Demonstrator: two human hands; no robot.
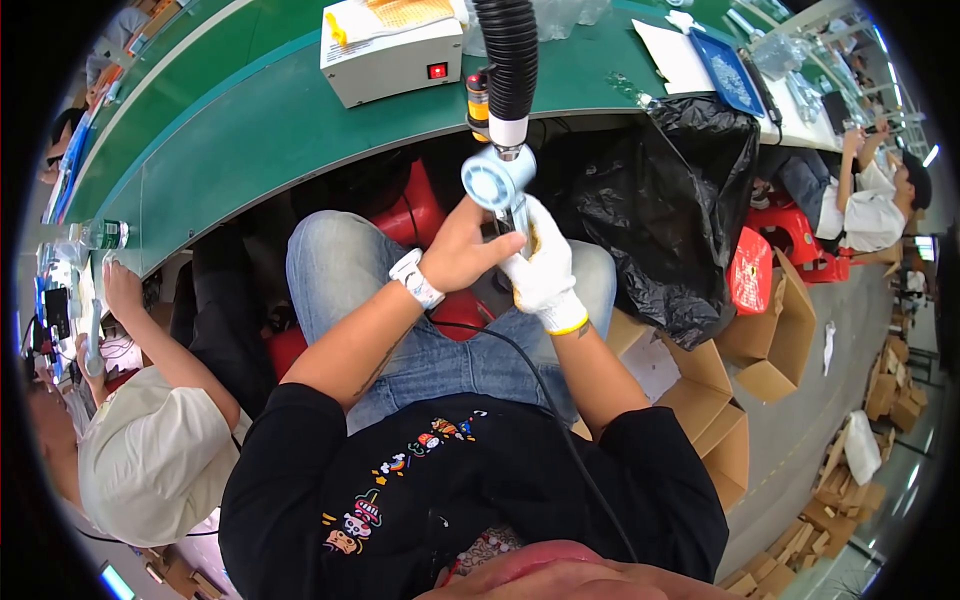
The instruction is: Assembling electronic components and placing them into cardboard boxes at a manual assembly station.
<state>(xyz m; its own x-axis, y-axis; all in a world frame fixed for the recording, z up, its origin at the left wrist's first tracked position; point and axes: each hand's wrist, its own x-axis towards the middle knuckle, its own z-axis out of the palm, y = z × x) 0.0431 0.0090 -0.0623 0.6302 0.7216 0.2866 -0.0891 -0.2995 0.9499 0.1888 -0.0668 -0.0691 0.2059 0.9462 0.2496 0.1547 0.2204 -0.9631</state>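
Green workbench ahead; left hand and gloved right hand grasp a light-blue device.

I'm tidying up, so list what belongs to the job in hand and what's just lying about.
Seemingly in use:
pale blue round-headed device, held by the bare left hand and gloved right hand
black ribbed hose, its end close by

Seemingly lying about:
black plastic bag
cardboard boxes
blue tray

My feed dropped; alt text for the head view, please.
A bare left hand and white-gloved right hand hold a pale-blue, round-headed device near a ribbed black hose. Beyond, a white rectangular box sits on a green workbench.
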